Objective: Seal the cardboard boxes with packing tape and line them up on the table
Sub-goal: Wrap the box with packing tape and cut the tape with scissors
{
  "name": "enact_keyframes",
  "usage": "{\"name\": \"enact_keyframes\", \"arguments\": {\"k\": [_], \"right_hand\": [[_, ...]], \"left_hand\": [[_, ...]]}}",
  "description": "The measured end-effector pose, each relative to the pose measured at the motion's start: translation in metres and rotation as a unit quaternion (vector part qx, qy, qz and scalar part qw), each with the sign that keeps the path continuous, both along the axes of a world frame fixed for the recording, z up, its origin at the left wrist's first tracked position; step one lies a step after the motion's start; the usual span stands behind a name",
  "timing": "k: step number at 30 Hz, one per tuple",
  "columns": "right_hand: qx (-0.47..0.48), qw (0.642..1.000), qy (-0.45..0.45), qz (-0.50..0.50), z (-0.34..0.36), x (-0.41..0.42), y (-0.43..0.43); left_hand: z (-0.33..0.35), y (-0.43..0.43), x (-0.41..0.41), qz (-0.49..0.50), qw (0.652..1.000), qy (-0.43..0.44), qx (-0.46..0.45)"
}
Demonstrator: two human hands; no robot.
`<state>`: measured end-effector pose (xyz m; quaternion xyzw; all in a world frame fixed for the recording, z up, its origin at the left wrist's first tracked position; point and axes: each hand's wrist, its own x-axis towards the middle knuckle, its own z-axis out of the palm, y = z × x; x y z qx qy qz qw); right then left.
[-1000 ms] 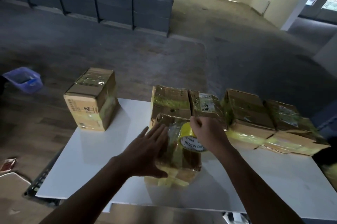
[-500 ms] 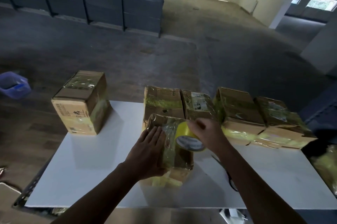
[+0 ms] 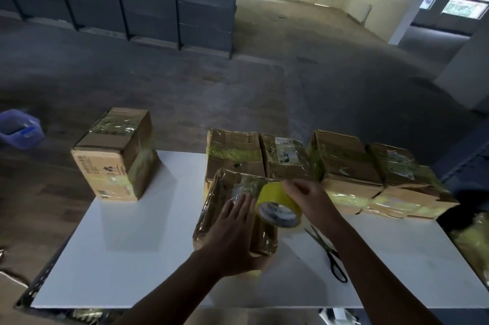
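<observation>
Near box [image 3: 215, 208] is placed mid-table [image 3: 127, 253], butted against the front of the row of four taped boxes [image 3: 344, 163], which is lined up side by side along the far edge. Left hand [image 3: 232, 229] is laid flat on the near box's top, fingers straight, pressing down. Yellow tape roll [image 3: 277, 205] is held at that box's right top edge; right hand [image 3: 307, 197] is clamped on it, fingers curled over the rim. Lone box [image 3: 116, 155] is stood well apart at the far-left corner. Scissors [image 3: 334, 258] are laid just right of the near box, partly hidden by the right forearm. Blue bin [image 3: 18, 129] is seen on the floor, left.
</observation>
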<state>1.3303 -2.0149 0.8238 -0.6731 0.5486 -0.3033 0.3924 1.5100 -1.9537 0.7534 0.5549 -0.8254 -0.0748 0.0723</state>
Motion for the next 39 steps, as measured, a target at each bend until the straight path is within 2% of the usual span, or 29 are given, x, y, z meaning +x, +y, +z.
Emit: {"name": "enact_keyframes", "arguments": {"k": [2,4,10,15,18,23,28,35,39], "right_hand": [[0.035,0.996,-0.079,-0.011,-0.006,-0.005,0.006],[0.030,0.994,-0.106,-0.024,-0.009,-0.002,0.008],[0.004,0.999,-0.014,-0.036,0.002,-0.023,-0.001],[0.017,0.998,0.057,-0.015,-0.029,-0.050,-0.006],[0.024,0.998,0.062,-0.005,-0.040,-0.050,-0.011],[0.043,0.995,0.084,0.026,-0.051,-0.048,-0.015],[0.054,0.993,0.099,0.029,-0.056,-0.052,-0.015],[0.038,0.998,0.039,0.016,-0.065,-0.062,-0.001],[0.051,0.998,0.041,0.020,-0.073,-0.066,0.003]], "left_hand": [[-0.002,0.000,0.005,-0.008,1.000,-0.015,0.004],[-0.004,-0.001,0.005,-0.013,1.000,-0.020,0.000],[-0.007,-0.004,0.008,-0.019,1.000,-0.023,0.006],[-0.012,-0.004,0.006,-0.016,1.000,-0.016,-0.003],[-0.011,-0.005,0.008,-0.027,1.000,-0.008,-0.010],[-0.001,-0.006,0.003,-0.036,0.998,-0.049,0.002],[0.020,-0.006,-0.025,-0.058,0.987,-0.151,-0.023],[0.028,-0.015,-0.034,-0.045,0.987,-0.151,0.007],[0.030,-0.013,-0.035,-0.057,0.986,-0.156,0.018]]}}
